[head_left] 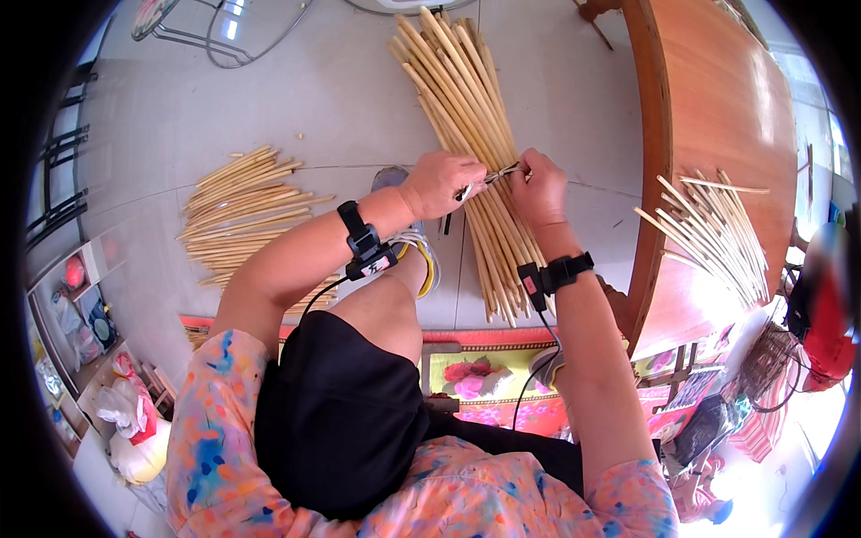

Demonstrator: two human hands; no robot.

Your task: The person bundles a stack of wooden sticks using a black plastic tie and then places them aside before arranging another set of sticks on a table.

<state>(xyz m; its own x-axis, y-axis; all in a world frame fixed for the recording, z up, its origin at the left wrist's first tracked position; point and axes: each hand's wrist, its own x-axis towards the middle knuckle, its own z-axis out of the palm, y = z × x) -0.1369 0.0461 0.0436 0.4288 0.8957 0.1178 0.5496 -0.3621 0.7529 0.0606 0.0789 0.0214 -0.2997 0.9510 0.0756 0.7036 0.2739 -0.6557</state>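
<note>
A thick bundle of pale wooden sticks point(457, 99) stretches away from me over the tiled floor, fanned out at both ends. A thin light cord point(504, 170) crosses its narrow middle. On the left of the bundle, my left hand point(441, 185) is closed on one part of the cord, and a loose bit shows below its fingers. My right hand point(541, 190) pinches the cord on the other side. The two hands are a short way apart, above the sticks. Whether the cord is knotted is too small to tell.
Loose sticks point(242, 211) lie spread on the floor at the left. More sticks point(713, 229) rest on the brown wooden table point(717, 117) at the right, whose edge is near my right arm. A wire-framed stand point(224, 40) is at the far left. My foot is beside the bundle.
</note>
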